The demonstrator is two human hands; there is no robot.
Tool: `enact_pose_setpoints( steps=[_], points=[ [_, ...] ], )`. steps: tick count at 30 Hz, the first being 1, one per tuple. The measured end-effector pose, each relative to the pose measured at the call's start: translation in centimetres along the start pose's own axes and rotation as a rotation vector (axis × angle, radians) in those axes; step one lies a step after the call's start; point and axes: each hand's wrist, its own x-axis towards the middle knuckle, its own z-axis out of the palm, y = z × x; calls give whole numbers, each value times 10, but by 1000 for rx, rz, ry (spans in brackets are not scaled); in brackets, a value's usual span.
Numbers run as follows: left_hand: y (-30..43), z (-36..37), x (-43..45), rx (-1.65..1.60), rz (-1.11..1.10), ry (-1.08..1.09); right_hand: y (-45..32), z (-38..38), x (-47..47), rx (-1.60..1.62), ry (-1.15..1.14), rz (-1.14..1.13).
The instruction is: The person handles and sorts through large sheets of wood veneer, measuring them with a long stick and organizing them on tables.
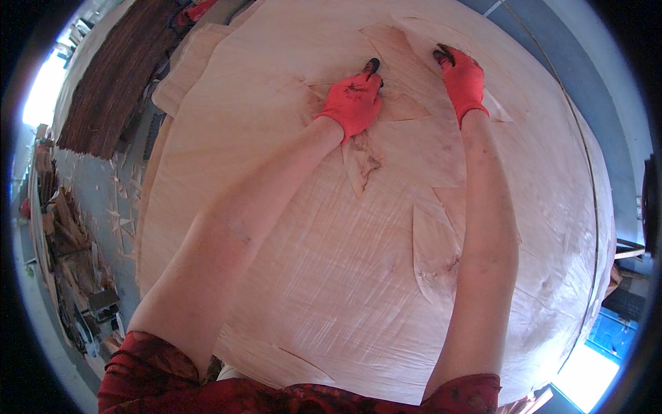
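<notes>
A broad sheet of pale wood veneer (310,248) lies before me, with several loose veneer pieces on it. My left hand (357,98), in a red glove with dark fingertips, rests on the sheet over a pointed veneer piece (403,107); whether its fingers grip anything is hidden. Below that hand lies a narrow, dark-marked scrap (362,165). My right hand (461,75), gloved alike, is bent at the upper right beside a larger veneer piece (398,46); its grip cannot be told. Another rounded piece with a knot mark (433,253) lies left of my right forearm.
Dark brown veneer sheets (116,77) lie at the upper left. Wood scraps (72,248) are piled on the floor at the left. A thin cord (582,129) runs along the right side. A blue container (613,331) stands at the lower right.
</notes>
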Motion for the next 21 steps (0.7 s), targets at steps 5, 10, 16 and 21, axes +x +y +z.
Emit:
enact_pose_setpoints(
  steps=[5, 10, 16, 21],
  points=[
    [10, 2, 5, -59, -76, -130, 23, -25, 8, 9, 356, -273],
    [20, -14, 6, -43, -193, -230, 6, -25, -14, -91, 325, -442],
    [15, -6, 6, 19, -106, -111, 14, -26, -40, -63, 226, -386],
    [15, -8, 9, -28, -118, -140, 15, -46, -37, 159, 471, -288]
  ],
)
